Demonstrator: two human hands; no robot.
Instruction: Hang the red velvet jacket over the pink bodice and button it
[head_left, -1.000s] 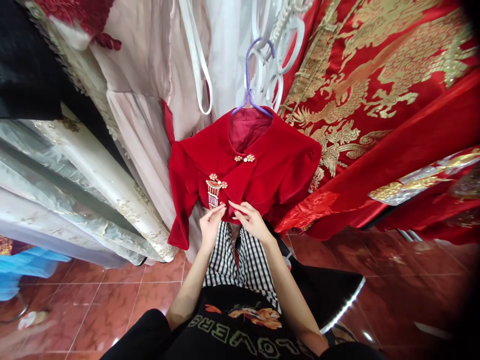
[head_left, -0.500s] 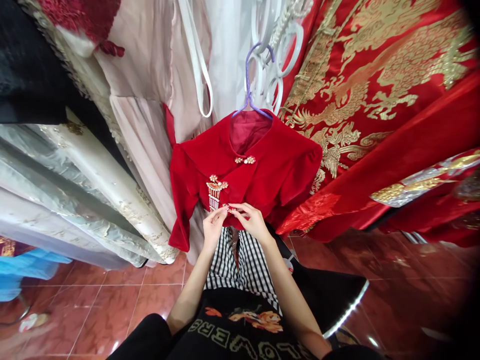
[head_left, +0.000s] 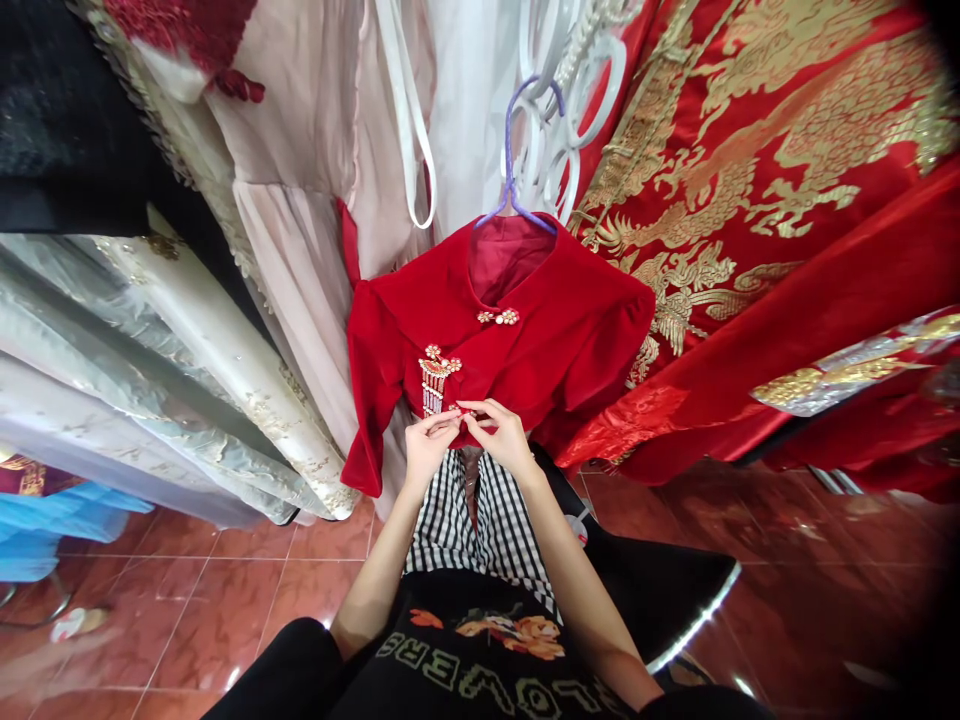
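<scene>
Left hand [head_left: 430, 440] and right hand [head_left: 501, 436] are pinching the lower front edge, probably the best hold, of a soft-looking, likely light, wide-collared red velvet jacket [head_left: 517, 358] hanging from a slim purple hanger [head_left: 509, 150].

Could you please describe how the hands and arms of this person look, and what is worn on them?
The left hand and right hand wear no gloves. The forearms are uncovered. The left sleeve and right sleeve are black, like the shirt, which has orange flowers and light lettering.
</scene>
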